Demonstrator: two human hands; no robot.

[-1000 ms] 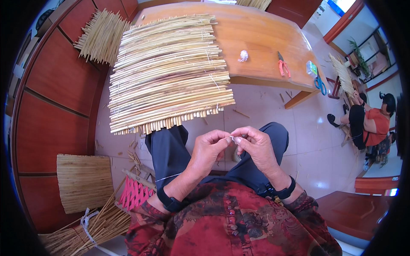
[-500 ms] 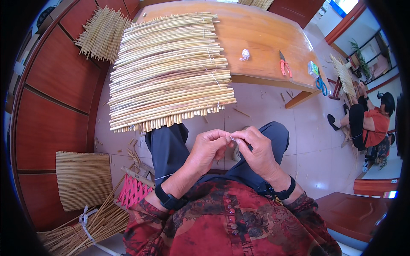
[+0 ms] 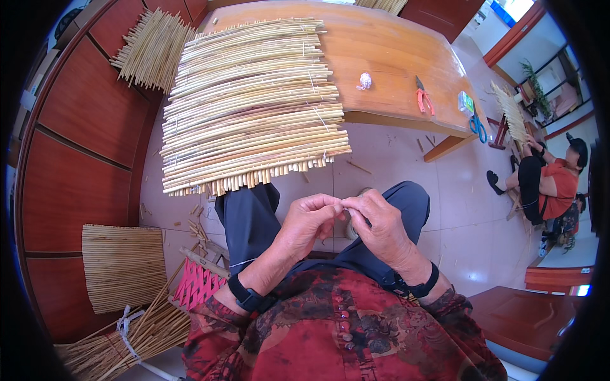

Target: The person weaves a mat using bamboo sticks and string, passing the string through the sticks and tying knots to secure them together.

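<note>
Above my lap, my left hand and my right hand meet at the fingertips, both closed in a pinch. Whatever sits between them is tiny and whitish, mostly hidden by the thumbs and fingers; I cannot make out its kind. Ahead and to the left, a large mat of pale reed stalks, tied with white thread, lies on the wooden table and reaches over its near edge toward my left knee. A small ball of white thread rests on the tabletop, right of the mat.
Red-handled pliers, a small green-and-clear box and blue-handled scissors lie toward the table's right end. At left are a smaller reed mat, a tied stalk bundle and a pink-strapped folding stool. A person sits far right.
My fingertips have drawn slightly closer, and the whitish bit between them shows less. The person at the far right has shifted their arms. The mat and the tools stay put.
</note>
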